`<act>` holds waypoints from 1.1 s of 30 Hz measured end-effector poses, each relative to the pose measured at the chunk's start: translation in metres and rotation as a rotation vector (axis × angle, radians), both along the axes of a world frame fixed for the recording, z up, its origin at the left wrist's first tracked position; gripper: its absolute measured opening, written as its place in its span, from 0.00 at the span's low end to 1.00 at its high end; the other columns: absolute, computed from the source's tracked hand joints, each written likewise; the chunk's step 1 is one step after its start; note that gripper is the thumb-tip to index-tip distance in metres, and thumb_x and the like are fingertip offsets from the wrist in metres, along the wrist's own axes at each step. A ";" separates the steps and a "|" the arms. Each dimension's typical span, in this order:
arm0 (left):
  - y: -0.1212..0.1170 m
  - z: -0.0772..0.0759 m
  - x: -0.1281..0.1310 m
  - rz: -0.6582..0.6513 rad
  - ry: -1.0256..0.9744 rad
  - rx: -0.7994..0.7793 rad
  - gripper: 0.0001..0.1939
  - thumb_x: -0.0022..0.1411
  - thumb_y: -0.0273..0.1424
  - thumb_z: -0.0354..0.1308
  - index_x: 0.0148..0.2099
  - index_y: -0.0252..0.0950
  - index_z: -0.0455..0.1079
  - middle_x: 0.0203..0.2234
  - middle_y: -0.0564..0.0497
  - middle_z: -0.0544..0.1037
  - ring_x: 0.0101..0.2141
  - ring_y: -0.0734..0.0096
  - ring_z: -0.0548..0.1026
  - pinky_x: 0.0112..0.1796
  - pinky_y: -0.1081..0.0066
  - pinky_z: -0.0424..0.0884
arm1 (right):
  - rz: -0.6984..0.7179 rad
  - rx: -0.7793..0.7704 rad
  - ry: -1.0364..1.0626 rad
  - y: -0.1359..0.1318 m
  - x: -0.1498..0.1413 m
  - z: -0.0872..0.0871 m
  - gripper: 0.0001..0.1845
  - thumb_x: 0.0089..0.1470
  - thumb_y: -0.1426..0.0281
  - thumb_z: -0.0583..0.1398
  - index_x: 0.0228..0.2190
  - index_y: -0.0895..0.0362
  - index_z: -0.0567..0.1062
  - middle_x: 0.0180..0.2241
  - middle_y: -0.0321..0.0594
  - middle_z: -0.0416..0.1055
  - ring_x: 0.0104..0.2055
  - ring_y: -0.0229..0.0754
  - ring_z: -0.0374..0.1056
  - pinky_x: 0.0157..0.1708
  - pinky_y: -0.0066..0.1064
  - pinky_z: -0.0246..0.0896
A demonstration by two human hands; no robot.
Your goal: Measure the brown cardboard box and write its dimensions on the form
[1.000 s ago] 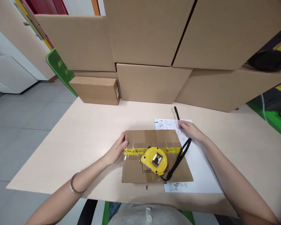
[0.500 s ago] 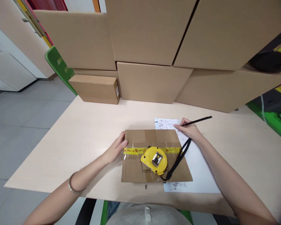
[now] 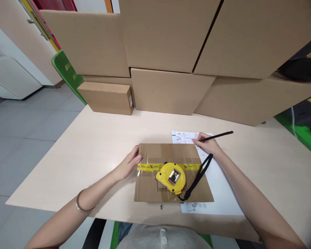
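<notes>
My left hand (image 3: 129, 163) grips the left edge of a flat cardboard box (image 3: 168, 150), thumb on top and fingers along the side. Yellow printed tape runs across the box. On top rests a yellow tape measure (image 3: 171, 177) with a metal clip, its black wrist strap (image 3: 197, 179) trailing over the right edge. In my right hand (image 3: 208, 143) is a slim black pen (image 3: 219, 136), its tip hidden by the fingers. That hand rests on a white sheet of paper (image 3: 220, 190), which has writing near its top and lies partly under the box.
Large cardboard boxes (image 3: 171, 38) are stacked along the back of the pale table (image 3: 93, 152). A smaller cardboard box (image 3: 109, 100) stands at the back left beside a green chair back (image 3: 68, 74). Dark gear and a green surface (image 3: 298, 133) show at the right.
The pen has tilted slightly, its upper end a little lower, as my right hand shifts slightly over the paper. My left hand, the box and the tape measure stay put.
</notes>
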State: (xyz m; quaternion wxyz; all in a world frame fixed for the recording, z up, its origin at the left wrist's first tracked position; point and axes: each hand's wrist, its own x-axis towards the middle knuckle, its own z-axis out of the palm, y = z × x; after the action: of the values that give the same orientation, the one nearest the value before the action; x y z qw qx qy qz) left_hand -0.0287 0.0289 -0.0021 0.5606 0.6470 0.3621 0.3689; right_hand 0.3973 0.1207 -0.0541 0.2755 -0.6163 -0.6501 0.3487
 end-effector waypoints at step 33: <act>0.001 0.005 -0.002 -0.024 0.050 0.019 0.32 0.72 0.54 0.47 0.67 0.40 0.61 0.64 0.40 0.68 0.63 0.46 0.66 0.62 0.50 0.63 | 0.004 0.052 -0.176 -0.002 -0.006 0.002 0.16 0.66 0.60 0.61 0.49 0.58 0.76 0.46 0.42 0.76 0.41 0.42 0.75 0.40 0.38 0.75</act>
State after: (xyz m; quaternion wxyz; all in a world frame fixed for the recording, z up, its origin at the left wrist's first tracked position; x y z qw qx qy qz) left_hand -0.0305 0.0301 0.0030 0.5498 0.6655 0.3646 0.3491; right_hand 0.3915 0.1188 -0.0525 0.2323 -0.6358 -0.6820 0.2768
